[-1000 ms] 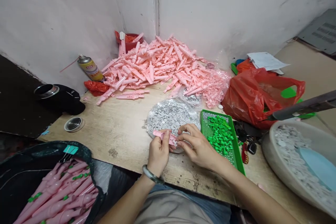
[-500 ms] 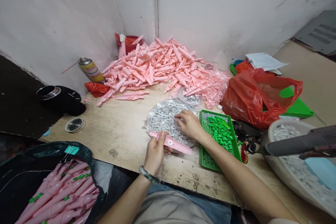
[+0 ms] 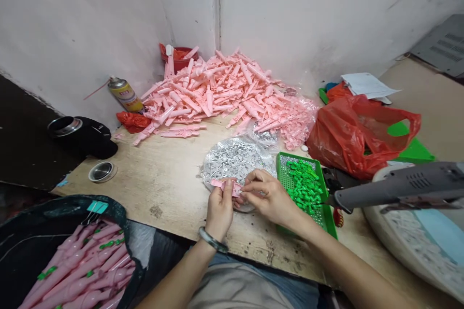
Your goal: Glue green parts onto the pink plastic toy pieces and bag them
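My left hand (image 3: 221, 205) is closed around a long pink plastic shell piece (image 3: 219, 184), held over the near edge of a round plate (image 3: 207, 154). Small grey parts and thin metal pins (image 3: 232, 159) are heaped on that plate. My right hand (image 3: 266, 198) pinches at the middle of the pink shell piece, its fingertips drawn together. Whatever lies between those fingertips is too small to make out, and the fingers cover the shell's right part. Beside my right wrist stands a green tray (image 3: 282, 169) holding small bright green parts (image 3: 306, 186).
A big pile of pink shell pieces (image 3: 224, 87) lies against the wall. At lower left, a dark bag (image 3: 21, 222) holds pink pieces with green parts. A grey power tool (image 3: 391, 188) hangs over a tub (image 3: 377, 231) at right, below a red plastic bag (image 3: 344, 140).
My right hand has come from the plate of grey parts and pins to the pink shell piece. The left hand has shifted slightly right. The power tool appears higher and farther left.
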`<act>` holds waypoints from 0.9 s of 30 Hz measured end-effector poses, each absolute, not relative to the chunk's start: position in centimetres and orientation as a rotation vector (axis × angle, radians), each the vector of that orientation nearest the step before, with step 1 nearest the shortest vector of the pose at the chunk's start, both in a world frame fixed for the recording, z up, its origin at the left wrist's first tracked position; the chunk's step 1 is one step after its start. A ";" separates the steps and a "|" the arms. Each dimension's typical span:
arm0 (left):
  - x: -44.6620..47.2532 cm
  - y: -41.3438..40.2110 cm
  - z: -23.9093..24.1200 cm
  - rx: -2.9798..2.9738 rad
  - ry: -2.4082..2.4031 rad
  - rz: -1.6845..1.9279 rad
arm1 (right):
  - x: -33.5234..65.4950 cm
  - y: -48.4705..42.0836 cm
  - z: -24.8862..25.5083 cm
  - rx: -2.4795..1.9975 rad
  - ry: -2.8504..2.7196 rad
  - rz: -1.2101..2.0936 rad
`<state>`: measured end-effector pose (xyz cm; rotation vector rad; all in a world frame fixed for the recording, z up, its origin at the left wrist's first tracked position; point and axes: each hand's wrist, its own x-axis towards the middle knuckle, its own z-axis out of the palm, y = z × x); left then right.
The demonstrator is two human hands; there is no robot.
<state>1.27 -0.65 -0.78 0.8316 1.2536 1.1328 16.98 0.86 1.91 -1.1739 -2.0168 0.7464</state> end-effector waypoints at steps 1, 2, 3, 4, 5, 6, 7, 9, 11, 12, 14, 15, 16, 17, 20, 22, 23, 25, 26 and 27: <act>1.5 -0.7 -0.8 0.881 1.250 1.129 | 17.0 0.4 2.0 -1.168 -2.022 0.730; 1.6 -0.8 -0.7 0.929 1.247 1.127 | 16.9 0.1 2.1 -1.166 -2.026 0.723; 1.8 -1.0 -0.7 0.976 1.244 1.122 | 16.9 -0.1 2.1 -1.169 -2.029 0.724; 1.9 -1.1 -0.7 1.022 1.242 1.118 | 17.0 -0.2 2.1 -1.177 -2.028 0.731; 2.0 -1.2 -0.7 1.063 1.244 1.115 | 17.0 -0.2 2.1 -1.189 -2.024 0.743; 2.0 -1.4 -0.6 1.102 1.246 1.113 | 17.0 -0.1 2.2 -1.206 -2.018 0.760; 1.9 -1.5 -0.6 1.140 1.250 1.113 | 17.1 -0.1 2.3 -1.225 -2.014 0.780; 1.8 -1.6 -0.6 1.217 1.262 1.110 | 17.2 0.1 2.5 -1.260 -2.009 0.834; 1.6 -1.7 -0.4 1.294 1.274 1.107 | 17.2 0.2 2.8 -1.285 -1.987 0.921; 1.5 -1.7 -0.3 1.333 1.276 1.112 | 17.2 0.3 2.8 -1.294 -1.964 0.975; 1.3 -1.7 0.0 1.373 1.275 1.147 | 17.2 0.4 2.9 -1.313 -1.879 1.063; 1.2 -1.7 0.2 1.364 1.272 1.176 | 17.2 0.4 2.9 -1.333 -1.821 1.084; 1.2 -1.6 0.3 1.335 1.266 1.198 | 17.1 0.4 2.8 -1.357 -1.757 1.089; 1.1 -1.6 0.5 1.292 1.259 1.212 | 17.0 0.4 2.7 -1.380 -1.696 1.093; 1.0 -1.6 0.6 1.165 1.239 1.181 | 16.4 0.2 2.5 -1.401 -1.549 1.212; 0.8 -1.5 0.5 1.096 1.230 1.135 | 15.8 0.1 2.4 -1.417 -1.524 1.293; 0.8 -1.4 0.3 1.053 1.228 1.122 | 15.5 0.1 2.4 -1.437 -1.539 1.301; 0.6 -1.1 0.0 0.933 1.211 1.119 | 14.9 0.4 2.6 -1.487 -1.615 1.264; 0.5 -1.0 -0.1 0.847 1.194 1.124 | 14.8 0.8 2.7 -1.504 -1.657 1.251; 0.3 -0.9 -0.2 0.757 1.177 1.131 | 14.7 1.3 2.8 -1.505 -1.693 1.255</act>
